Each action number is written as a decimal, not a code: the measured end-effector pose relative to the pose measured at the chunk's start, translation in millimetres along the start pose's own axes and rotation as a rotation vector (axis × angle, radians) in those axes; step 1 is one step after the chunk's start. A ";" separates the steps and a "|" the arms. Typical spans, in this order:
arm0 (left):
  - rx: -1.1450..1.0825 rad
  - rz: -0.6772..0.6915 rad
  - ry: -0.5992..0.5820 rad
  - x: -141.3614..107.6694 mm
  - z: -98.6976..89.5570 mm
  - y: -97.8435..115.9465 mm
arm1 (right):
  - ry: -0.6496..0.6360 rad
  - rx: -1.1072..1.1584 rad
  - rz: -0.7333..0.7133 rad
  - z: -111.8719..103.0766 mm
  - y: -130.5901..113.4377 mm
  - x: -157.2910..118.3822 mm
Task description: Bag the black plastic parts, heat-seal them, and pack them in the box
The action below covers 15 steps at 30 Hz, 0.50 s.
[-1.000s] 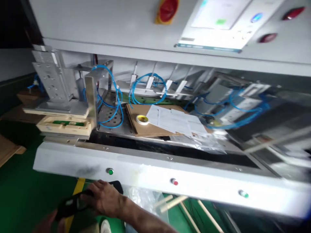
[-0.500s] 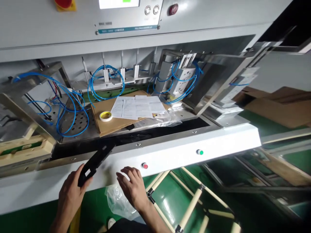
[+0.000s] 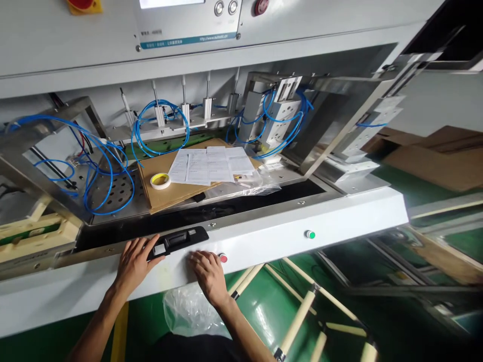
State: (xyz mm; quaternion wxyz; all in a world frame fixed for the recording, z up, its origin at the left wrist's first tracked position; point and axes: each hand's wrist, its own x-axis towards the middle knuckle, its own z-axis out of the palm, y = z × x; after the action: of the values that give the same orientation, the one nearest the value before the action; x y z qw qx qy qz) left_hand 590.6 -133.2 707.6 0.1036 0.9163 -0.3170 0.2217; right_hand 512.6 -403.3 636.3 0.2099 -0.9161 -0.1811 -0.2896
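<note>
A long black plastic part point(image 3: 181, 240) with a light patch near its left end lies along the machine's white front ledge point(image 3: 264, 241). My left hand point(image 3: 136, 261) grips the part's left end between thumb and fingers. Just below the part's right half, my right hand point(image 3: 207, 271) rests on the ledge, fingers bent and close together, beside the red button point(image 3: 223, 258). Whether its fingertips hold anything is hidden.
Behind the ledge, papers point(image 3: 207, 166) and a tape roll point(image 3: 160, 181) lie on cardboard point(image 3: 162, 199). Blue hoses point(image 3: 109, 166) loop around metal fixtures. A green button point(image 3: 310, 235) sits farther right. Below are a clear plastic bag point(image 3: 188, 311) and a cream tube frame point(image 3: 298, 322).
The black part has gone from tilted up in my left hand to lying flat along the ledge. My right hand has come down onto the ledge, its fingers closer together.
</note>
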 end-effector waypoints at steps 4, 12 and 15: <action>-0.036 0.017 -0.026 3.0 14.1 -0.9 | -0.003 0.006 0.013 -1.6 -2.8 1.0; -0.072 0.011 -0.053 6.9 27.8 -1.3 | -0.005 0.015 0.029 -4.9 -5.3 3.3; -0.103 -0.024 -0.050 9.6 28.6 0.9 | -0.012 0.020 0.025 -8.0 -5.5 5.7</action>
State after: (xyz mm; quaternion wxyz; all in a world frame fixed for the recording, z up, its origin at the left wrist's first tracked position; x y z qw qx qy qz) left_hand 606.5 -148.4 686.9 0.1454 0.9186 -0.3197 0.1809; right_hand 510.8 -401.3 647.2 0.2215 -0.9179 -0.1738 -0.2795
